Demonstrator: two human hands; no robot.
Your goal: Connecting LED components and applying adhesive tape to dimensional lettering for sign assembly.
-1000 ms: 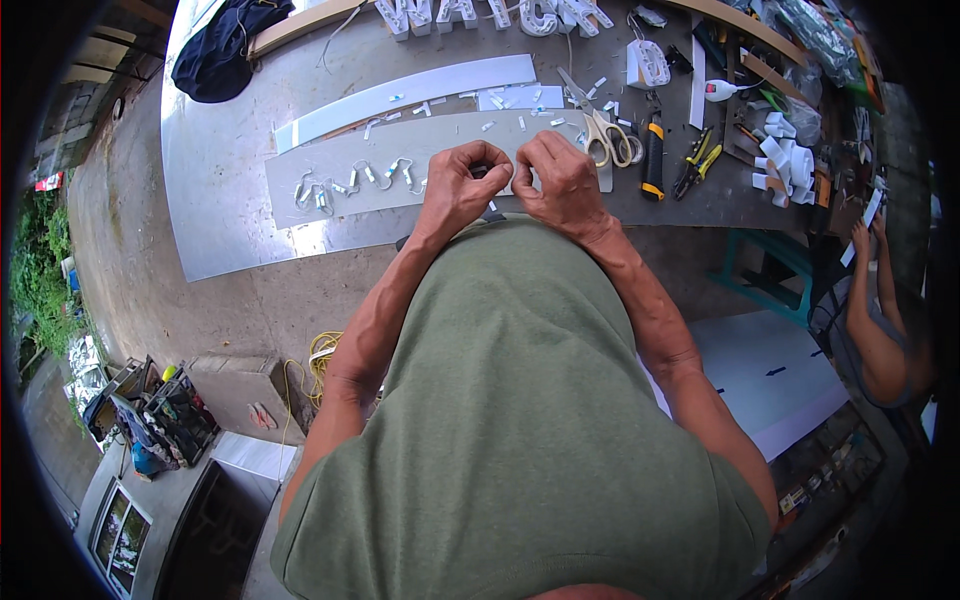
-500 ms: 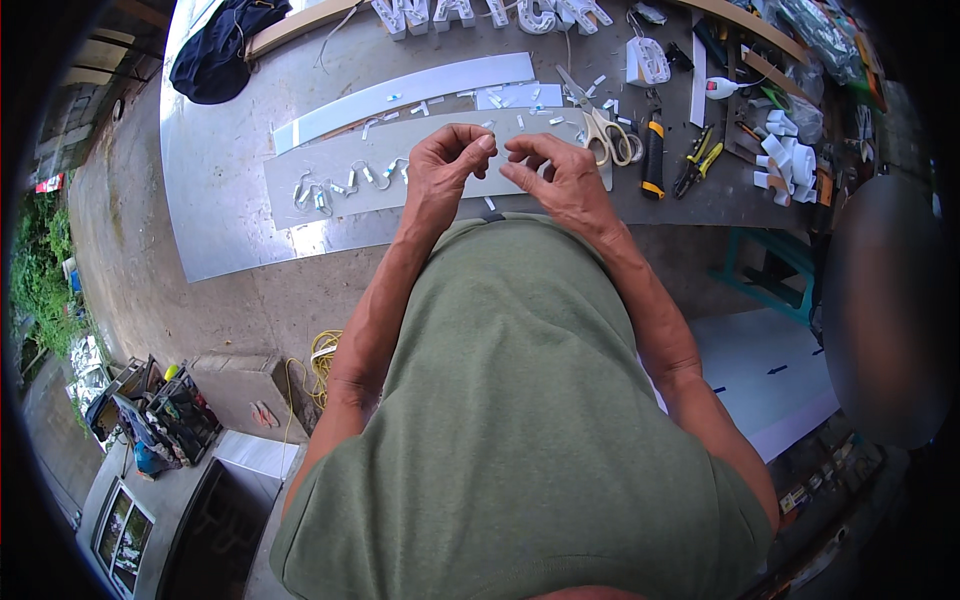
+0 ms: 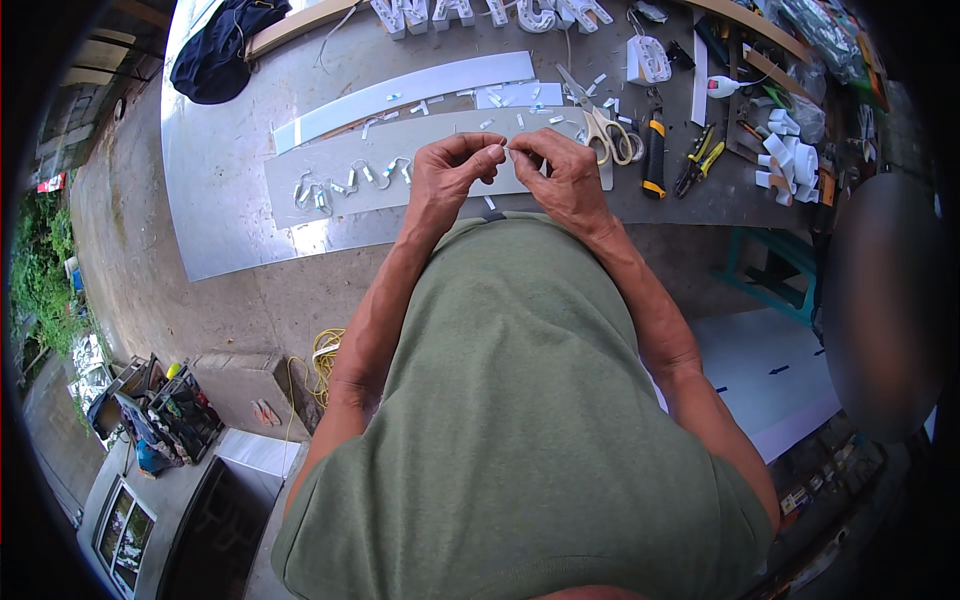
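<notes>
My left hand [image 3: 447, 182] and my right hand [image 3: 566, 178] meet above the near part of the table. Both are closed in a pinch, their fingertips nearly touching. A tiny pale thing seems to lie between the fingertips, too small to name. Below them is a long grey strip [image 3: 345, 212]. A wired chain of small light modules [image 3: 352, 182] lies across it, left of my left hand. Loose small white pieces [image 3: 487, 124] are scattered beyond my hands. Scissors [image 3: 606, 135] with beige handles lie just right of my right hand.
A utility knife [image 3: 653, 160], yellow-handled pliers [image 3: 697, 170] and curled white strips [image 3: 790, 165] lie at the right. Farther back are a long white strip [image 3: 420, 88] and white box letters [image 3: 455, 14]. A dark cloth [image 3: 215, 60] lies far left. Below stands a green stool [image 3: 770, 270].
My right hand has moved slightly left, and my left hand slightly right. Their fingertips, apart before, now come together. The things on the table look unmoved.
</notes>
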